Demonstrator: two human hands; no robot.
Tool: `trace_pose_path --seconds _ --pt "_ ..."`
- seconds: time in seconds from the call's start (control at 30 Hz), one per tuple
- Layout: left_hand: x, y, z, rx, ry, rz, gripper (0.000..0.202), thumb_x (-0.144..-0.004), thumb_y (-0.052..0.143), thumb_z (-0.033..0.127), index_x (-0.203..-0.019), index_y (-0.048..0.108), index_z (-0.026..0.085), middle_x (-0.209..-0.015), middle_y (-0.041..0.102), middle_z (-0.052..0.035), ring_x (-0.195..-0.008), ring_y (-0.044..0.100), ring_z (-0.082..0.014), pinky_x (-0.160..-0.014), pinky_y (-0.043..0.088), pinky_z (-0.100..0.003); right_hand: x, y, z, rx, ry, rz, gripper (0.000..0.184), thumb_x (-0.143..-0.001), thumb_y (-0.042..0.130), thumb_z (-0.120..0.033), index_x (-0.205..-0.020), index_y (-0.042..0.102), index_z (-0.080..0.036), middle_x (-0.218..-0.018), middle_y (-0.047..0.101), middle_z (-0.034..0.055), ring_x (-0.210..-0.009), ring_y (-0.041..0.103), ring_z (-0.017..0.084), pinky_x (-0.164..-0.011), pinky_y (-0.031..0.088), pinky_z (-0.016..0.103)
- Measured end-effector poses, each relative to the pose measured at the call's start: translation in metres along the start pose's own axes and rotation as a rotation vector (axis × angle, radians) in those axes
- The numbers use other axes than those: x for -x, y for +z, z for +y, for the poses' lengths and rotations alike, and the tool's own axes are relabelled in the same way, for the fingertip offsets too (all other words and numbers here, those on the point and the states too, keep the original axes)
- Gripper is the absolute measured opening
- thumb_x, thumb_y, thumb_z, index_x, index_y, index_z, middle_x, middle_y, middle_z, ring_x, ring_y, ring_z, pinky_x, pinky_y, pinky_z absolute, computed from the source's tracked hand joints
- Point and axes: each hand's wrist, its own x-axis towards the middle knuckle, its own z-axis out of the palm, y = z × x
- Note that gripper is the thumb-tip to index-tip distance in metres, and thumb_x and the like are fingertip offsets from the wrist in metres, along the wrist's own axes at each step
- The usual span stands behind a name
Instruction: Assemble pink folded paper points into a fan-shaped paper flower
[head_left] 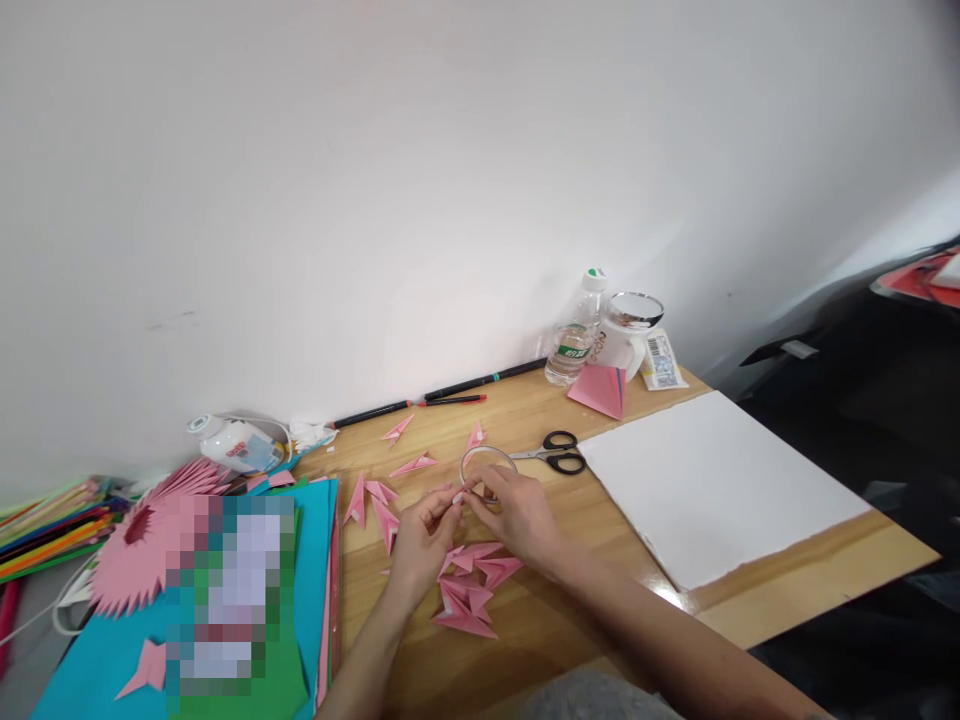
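My right hand (517, 505) is closed on a pale ring that looks like a roll of tape (478, 450), held upright above the wooden table. Against it, my left hand (427, 535) has thumb and finger pinched, the fingertips of both hands nearly touching. What sits in the left pinch is too small to make out. Folded pink paper pieces (465, 600) lie in a group below my hands. Several more, such as one pink paper piece (357, 502), are scattered to the left and beyond. Black-handled scissors (562, 455) rest just right of the tape.
White board (720, 490) covers the table's right side. At the wall stand a water bottle (574, 335) and white mug (619, 345), with a pink paper square (600, 390) before them. Left are coloured sheets (315, 540), a pleated pink paper ring (120, 560) and a white bottle (232, 445).
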Motion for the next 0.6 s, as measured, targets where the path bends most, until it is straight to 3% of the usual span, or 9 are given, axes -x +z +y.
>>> trace_pose_path --seconds 0.23,0.43,0.6 --pt "-0.001 0.001 -0.008 -0.133 0.078 0.108 0.021 -0.074 0.059 0.029 -0.086 0.071 0.016 -0.092 0.072 -0.0079 -0.088 0.063 -0.0238 -0.082 0.046 -0.035 0.002 0.005 0.0 -0.068 -0.07 -0.015 0.012 -0.084 0.049 -0.017 -0.087 0.06 -0.019 -0.082 0.065 0.0053 -0.07 0.061 0.015 -0.06 0.046 0.024" --pt "0.002 0.005 -0.011 -0.204 0.123 0.254 0.018 -0.075 0.057 0.03 -0.081 0.07 0.018 -0.084 0.072 -0.0055 -0.081 0.063 -0.0228 -0.076 0.047 -0.031 0.004 0.009 -0.003 -0.074 -0.127 0.08 0.015 -0.085 0.049 -0.016 -0.09 0.062 -0.02 -0.098 0.062 0.0085 -0.081 0.062 0.016 -0.065 0.049 0.026" --pt "0.002 0.006 -0.01 -0.215 0.11 0.266 0.018 -0.075 0.057 0.029 -0.079 0.07 0.018 -0.081 0.072 -0.005 -0.077 0.063 -0.0215 -0.073 0.046 -0.029 0.003 0.01 -0.004 -0.1 -0.078 0.059 0.012 -0.084 0.049 -0.017 -0.085 0.061 -0.019 -0.09 0.06 0.0076 -0.078 0.06 0.016 -0.064 0.049 0.026"
